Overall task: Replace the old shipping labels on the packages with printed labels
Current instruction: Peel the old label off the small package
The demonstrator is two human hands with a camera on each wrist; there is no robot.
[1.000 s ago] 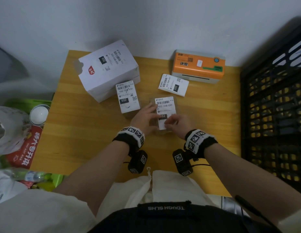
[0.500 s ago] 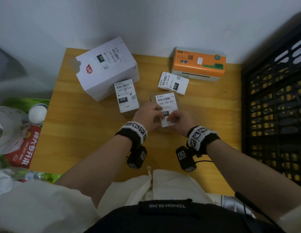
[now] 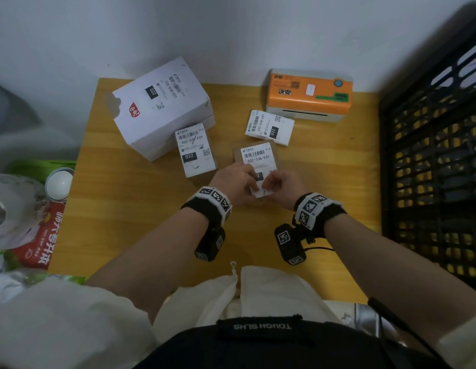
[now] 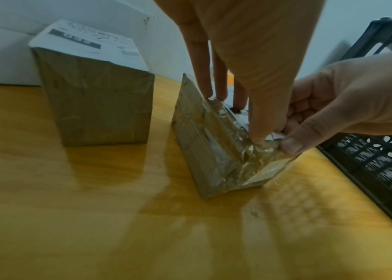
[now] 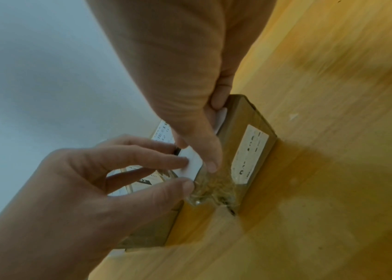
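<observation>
Left hand grip is resting straight fingers on top of the small brown tape-wrapped cardboard package, thumb pressing down at its near corner, nothing curled around it. Right hand grip is pinching the near lifted corner of the white printed shipping label that is lying on that package's top, thumb and forefinger closing on the paper. The package is sitting mid-bench on the yellow wooden bench, just in front of the person. Going left to right: large white carton with a label on top is standing at the back left, a second small brown package with a white 032 label is sitting just beside it, then the held package, then a loose white label sheet is lying flat behind it, near the orange and white label printer. Black plastic lattice crate is standing at far right.
</observation>
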